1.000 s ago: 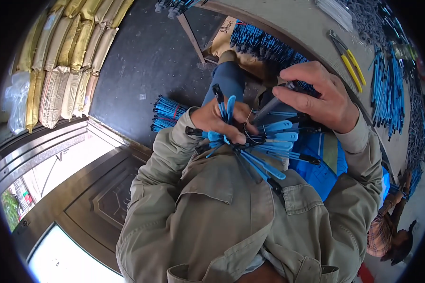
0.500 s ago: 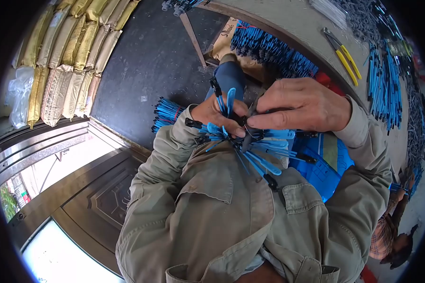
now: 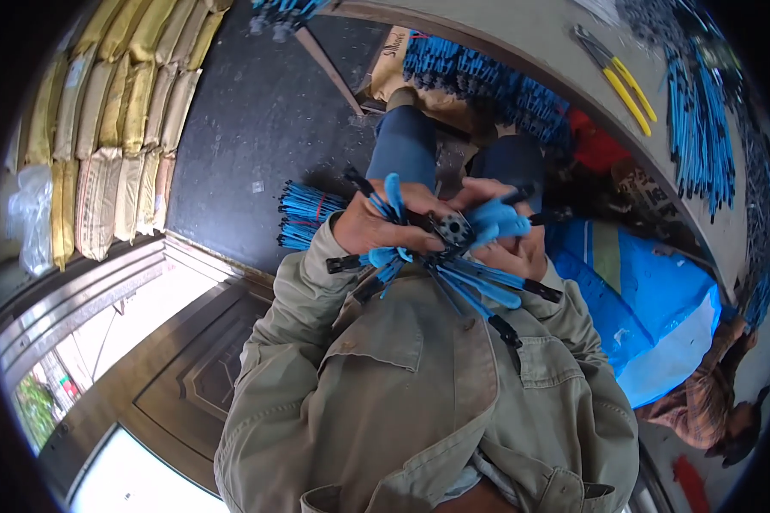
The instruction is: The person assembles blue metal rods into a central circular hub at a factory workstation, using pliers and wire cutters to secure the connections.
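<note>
Over my lap I hold a spoked piece with a dark round hub (image 3: 453, 227), which has small holes in its face. Blue arms (image 3: 479, 286) with black ends fan out from it on several sides. My left hand (image 3: 385, 224) is closed round the hub's left side, thumb along its edge. On the right, my right hand (image 3: 522, 256) grips the piece beside the hub. Some blurred blue arms (image 3: 498, 221) cover part of its fingers. Exactly how the arms join the hub is too small to make out.
Yellow-handled pliers (image 3: 620, 84) and blue rods (image 3: 697, 128) lie on the table at right. A tied bundle of rods (image 3: 308, 209) stands left of my knees; more rods (image 3: 470, 73) lie beneath the table. A blue sheet (image 3: 642, 282) and a co-worker's plaid sleeve (image 3: 697, 402) are at right.
My right hand has dropped from above the hub to its right side and now grips the piece there. The hub's face shows now. My view has shifted, revealing more of the blue sheet.
</note>
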`<state>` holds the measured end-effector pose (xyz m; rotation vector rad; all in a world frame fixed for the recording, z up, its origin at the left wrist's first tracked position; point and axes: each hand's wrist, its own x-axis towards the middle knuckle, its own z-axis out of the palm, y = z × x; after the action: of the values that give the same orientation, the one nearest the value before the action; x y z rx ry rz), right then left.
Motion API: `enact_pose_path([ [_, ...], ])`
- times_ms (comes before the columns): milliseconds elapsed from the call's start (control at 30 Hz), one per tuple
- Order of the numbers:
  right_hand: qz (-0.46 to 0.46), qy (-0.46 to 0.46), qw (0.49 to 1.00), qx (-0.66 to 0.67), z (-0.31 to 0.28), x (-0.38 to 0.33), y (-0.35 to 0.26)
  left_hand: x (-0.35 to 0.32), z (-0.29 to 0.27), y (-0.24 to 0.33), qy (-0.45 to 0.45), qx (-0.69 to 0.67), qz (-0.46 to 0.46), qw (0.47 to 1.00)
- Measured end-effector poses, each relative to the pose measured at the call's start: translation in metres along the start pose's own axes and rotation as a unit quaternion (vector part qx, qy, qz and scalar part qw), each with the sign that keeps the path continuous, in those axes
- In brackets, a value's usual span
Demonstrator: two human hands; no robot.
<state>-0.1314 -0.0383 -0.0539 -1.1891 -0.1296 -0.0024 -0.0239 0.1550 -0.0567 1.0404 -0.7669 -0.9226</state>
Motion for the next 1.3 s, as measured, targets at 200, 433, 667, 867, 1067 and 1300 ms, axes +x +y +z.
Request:
enact_pose_path([
  [200,-0.055,0.001,0.995,-0.088,0.004,0.001,-0.001,0.005,0.019,0.002,0.073,0.08,0.042,0.993],
  [433,0.018,0.084,0.993,-0.084,0.017,-0.001,-0.018,-0.003,0.032,0.002,0.142,0.142,0.064,0.977],
  [667,0.138,0.095,0.985,-0.052,0.019,0.003,-0.036,-0.006,0.044,-0.004,0.239,0.123,0.062,0.961],
  [867,0.189,0.12,0.975,-0.001,0.02,0.007,-0.043,-0.001,0.028,0.002,0.149,0.103,0.068,0.981],
  [1067,0.189,0.111,0.975,0.018,0.02,0.007,-0.044,0.0,0.022,0.009,0.085,0.097,0.02,0.991],
  [1300,0.148,0.117,0.982,-0.002,0.025,0.006,-0.039,0.0,0.019,0.009,0.07,0.092,-0.014,0.993],
])
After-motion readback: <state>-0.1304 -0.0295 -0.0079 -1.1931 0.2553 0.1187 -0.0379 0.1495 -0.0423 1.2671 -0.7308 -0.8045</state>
